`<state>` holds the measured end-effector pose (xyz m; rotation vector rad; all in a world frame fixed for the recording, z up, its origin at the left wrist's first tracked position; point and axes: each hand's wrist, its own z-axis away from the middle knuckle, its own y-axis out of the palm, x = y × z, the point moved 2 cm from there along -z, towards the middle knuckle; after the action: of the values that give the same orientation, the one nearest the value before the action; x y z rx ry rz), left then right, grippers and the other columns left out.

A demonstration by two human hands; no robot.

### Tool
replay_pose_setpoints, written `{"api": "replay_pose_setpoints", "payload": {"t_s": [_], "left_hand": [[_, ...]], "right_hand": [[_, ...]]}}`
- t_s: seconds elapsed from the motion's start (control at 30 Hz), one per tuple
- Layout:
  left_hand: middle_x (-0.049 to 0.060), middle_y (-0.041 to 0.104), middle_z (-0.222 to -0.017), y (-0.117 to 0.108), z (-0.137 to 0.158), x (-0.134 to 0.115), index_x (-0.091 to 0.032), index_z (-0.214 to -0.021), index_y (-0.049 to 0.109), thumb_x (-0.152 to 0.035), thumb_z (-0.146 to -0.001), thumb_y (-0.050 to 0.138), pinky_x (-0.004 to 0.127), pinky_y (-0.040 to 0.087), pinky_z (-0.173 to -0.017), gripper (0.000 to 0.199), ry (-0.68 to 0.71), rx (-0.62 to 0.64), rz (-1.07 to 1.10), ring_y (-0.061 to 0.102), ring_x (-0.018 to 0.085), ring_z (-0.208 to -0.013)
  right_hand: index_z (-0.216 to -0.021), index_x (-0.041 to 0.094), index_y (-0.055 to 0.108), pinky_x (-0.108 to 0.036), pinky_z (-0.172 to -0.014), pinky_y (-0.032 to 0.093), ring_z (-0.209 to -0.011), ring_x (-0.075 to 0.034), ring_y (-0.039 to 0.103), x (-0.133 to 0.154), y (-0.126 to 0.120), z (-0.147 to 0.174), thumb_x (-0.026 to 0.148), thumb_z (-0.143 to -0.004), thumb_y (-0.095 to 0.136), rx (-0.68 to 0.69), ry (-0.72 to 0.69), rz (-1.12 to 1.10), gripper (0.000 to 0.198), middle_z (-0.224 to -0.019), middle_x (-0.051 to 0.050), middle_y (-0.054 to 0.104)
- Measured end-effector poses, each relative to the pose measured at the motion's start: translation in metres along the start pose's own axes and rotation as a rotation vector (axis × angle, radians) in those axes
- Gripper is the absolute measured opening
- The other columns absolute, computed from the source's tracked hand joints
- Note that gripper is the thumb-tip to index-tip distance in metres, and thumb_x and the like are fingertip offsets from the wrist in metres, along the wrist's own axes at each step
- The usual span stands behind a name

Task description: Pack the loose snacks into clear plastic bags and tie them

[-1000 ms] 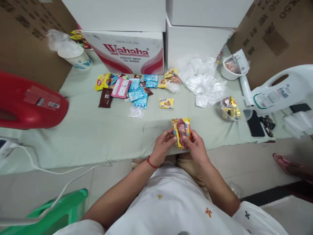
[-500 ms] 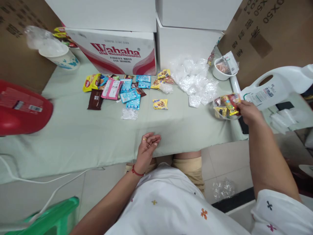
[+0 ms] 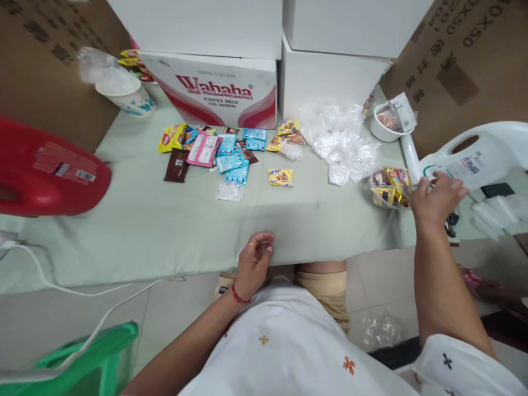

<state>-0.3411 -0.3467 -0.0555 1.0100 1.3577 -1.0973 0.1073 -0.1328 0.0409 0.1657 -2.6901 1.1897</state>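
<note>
My right hand (image 3: 436, 199) hovers at the table's right side, open, its fingers spread with nothing in them. Just left of it stands a clear plastic bowl (image 3: 381, 199) of wrapped snacks, with a red-and-yellow packet (image 3: 399, 184) on top. Near the front edge is my left hand (image 3: 256, 259), loosely curled with a gap between thumb and fingers, and it holds nothing. Beyond it a small yellow cookie packet (image 3: 281, 177) lies alone. Farther back is a pile of snack packets, among them blue packets (image 3: 231, 160), a pink packet (image 3: 203, 149) and a dark brown packet (image 3: 177, 165).
Crumpled clear wrappers (image 3: 340, 140) lie before white boxes (image 3: 334, 77). A white tub (image 3: 385, 124) and a white jug (image 3: 478, 151) stand at right. On the left are a red jug-like container (image 3: 53, 170), a paper cup (image 3: 130, 99) and a white cable (image 3: 70, 291).
My right hand has let go of the red-and-yellow packet in the bowl, moved right and spread its fingers. My left hand stays near the front edge. The view has shifted slightly.
</note>
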Motion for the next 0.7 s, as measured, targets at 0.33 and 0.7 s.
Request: {"api": "replay_pose_setpoints", "payload": {"t_s": [0.33, 0.7], "left_hand": [[0.001, 0.069, -0.081, -0.039, -0.046, -0.021, -0.02, -0.079, 0.069, -0.014, -0.081, 0.055, 0.027, 0.045, -0.069, 0.015, 0.113, -0.139, -0.221, 0.062, 0.015, -0.074], [0.004, 0.068, -0.083, 0.0, -0.136, -0.024, -0.019, -0.084, 0.073, -0.02, -0.082, 0.065, 0.028, 0.047, -0.065, 0.009, 0.146, 0.106, 0.063, 0.06, 0.015, -0.071]], "right_hand": [[-0.118, 0.019, 0.07, -0.044, -0.092, 0.045, -0.104, -0.03, 0.054, 0.226, 0.079, 0.047, 0.027, -0.101, 0.043, 0.489, -0.246, -0.257, 0.033, -0.109, -0.015, 0.066], [-0.099, 0.014, 0.074, -0.05, -0.093, 0.046, -0.098, -0.029, 0.057, 0.17, 0.109, 0.06, 0.015, -0.081, 0.054, 0.35, 0.12, -0.242, 0.027, -0.102, -0.016, 0.062]]}}
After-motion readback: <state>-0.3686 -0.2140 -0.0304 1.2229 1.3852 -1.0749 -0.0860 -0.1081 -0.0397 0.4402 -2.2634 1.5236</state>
